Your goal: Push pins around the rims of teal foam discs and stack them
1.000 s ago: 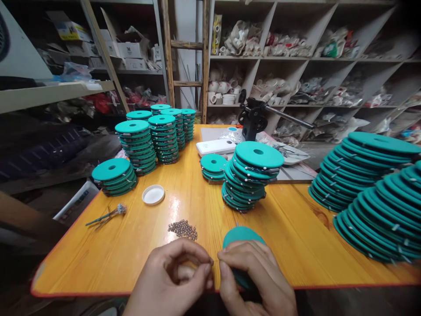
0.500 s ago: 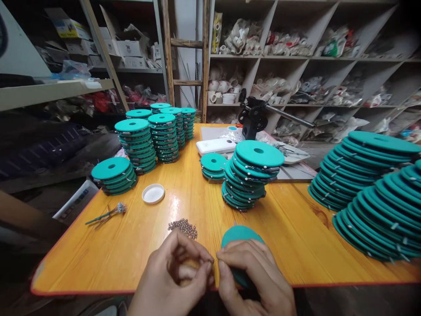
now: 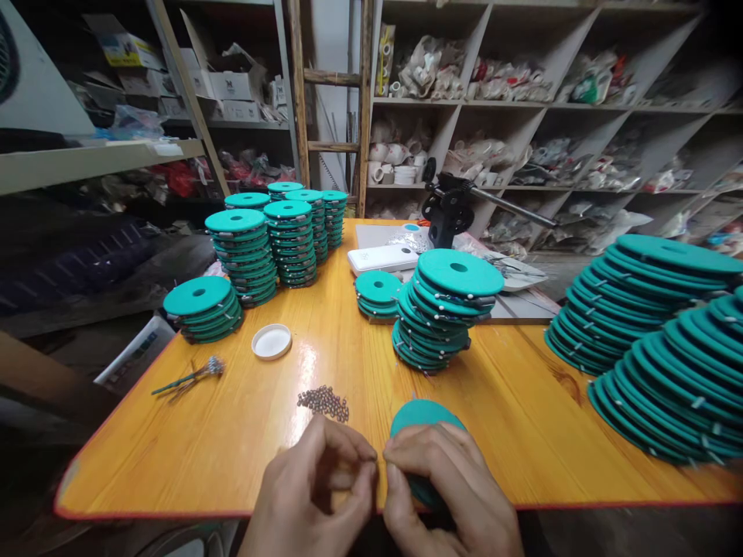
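Head | teal disc (image 3: 428, 413): partly behind right hand (image 3: 456, 487) | left hand (image 3: 313, 491): near

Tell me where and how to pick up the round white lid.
Pinch the white lid by opposite sides of its raised rim, coming from above. It lies flat, hollow side up, so the rim seems the easiest hold; the dark beads sit close by.

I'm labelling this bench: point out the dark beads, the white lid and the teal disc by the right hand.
Dark beads (image 3: 323, 403), head view: middle of the pile.
White lid (image 3: 272, 341), head view: inner face.
Teal disc (image 3: 425, 414), head view: uncovered far part.
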`<state>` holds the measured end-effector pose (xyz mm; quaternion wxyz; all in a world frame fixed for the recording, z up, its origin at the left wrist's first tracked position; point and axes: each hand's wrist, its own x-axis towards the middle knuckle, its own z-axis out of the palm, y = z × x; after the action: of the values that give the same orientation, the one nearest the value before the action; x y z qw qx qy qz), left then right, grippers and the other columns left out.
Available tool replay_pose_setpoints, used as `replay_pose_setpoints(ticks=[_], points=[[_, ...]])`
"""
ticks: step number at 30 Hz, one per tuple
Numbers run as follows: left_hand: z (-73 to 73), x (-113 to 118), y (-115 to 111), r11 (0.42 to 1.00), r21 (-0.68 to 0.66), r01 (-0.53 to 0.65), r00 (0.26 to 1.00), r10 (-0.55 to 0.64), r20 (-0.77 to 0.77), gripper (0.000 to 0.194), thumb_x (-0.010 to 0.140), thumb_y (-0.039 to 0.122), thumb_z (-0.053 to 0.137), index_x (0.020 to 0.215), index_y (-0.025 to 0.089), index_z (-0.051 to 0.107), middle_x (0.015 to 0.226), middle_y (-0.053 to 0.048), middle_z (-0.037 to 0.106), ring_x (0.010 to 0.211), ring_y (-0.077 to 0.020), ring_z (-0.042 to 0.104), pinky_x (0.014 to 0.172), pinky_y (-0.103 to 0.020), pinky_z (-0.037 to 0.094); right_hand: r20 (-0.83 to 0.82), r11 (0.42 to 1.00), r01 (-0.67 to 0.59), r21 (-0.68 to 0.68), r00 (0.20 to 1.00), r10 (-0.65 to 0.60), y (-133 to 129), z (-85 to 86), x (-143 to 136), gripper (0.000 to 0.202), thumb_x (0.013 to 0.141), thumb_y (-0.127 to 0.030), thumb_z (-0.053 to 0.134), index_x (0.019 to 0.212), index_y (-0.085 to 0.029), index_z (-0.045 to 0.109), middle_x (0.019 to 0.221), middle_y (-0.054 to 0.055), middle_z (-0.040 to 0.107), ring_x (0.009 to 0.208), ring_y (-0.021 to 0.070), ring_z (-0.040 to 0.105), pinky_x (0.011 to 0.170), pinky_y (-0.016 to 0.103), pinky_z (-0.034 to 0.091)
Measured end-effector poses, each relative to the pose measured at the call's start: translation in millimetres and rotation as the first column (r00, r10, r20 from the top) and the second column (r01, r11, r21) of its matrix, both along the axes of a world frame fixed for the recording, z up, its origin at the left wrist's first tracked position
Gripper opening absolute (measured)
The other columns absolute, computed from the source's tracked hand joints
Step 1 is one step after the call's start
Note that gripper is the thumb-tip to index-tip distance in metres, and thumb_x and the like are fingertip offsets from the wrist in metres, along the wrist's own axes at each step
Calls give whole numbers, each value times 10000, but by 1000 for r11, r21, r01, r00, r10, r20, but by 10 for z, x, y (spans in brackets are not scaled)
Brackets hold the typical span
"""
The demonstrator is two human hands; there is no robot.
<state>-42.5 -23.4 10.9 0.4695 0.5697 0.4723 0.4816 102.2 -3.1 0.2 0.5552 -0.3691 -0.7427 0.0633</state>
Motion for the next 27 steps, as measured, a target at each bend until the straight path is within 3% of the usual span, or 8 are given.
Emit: replay_pose_setpoints(ticks=[3, 7, 27], points=[[-120, -6, -7, 976, 213, -45, 978, 86, -189, 115, 903, 127, 516, 842, 223, 501, 826, 13, 656, 680, -108, 680, 622, -186, 578, 25, 1000, -1, 10, 1000, 0, 5, -11, 7, 158, 848, -38, 490, 805, -188, 518, 679, -21, 582, 657, 121, 559, 722, 307, 375], [-162, 12, -3, 916, 398, -54, 954, 165, -251, 188, 862, 61, 532, 881, 247, 505, 800, 53, 658, 632, -65, 670, 571, -97, 542, 45, 1000, 7, 14, 999, -8, 1, -30, 10, 146, 851, -52, 494, 804, -188, 516, 680, -13, 576, 676, 131, 557, 722, 311, 376], [-121, 7, -5, 931, 363, -26, 952, 134, -277, 186, 863, 63, 525, 879, 246, 494, 785, 50, 648, 613, -78, 666, 564, -136, 564, 71, 1000, -11, -12, 997, 12, -11, -38, 27, 148, 855, -46, 487, 813, -185, 514, 700, -12, 564, 686, 129, 543, 747, 312, 367]])
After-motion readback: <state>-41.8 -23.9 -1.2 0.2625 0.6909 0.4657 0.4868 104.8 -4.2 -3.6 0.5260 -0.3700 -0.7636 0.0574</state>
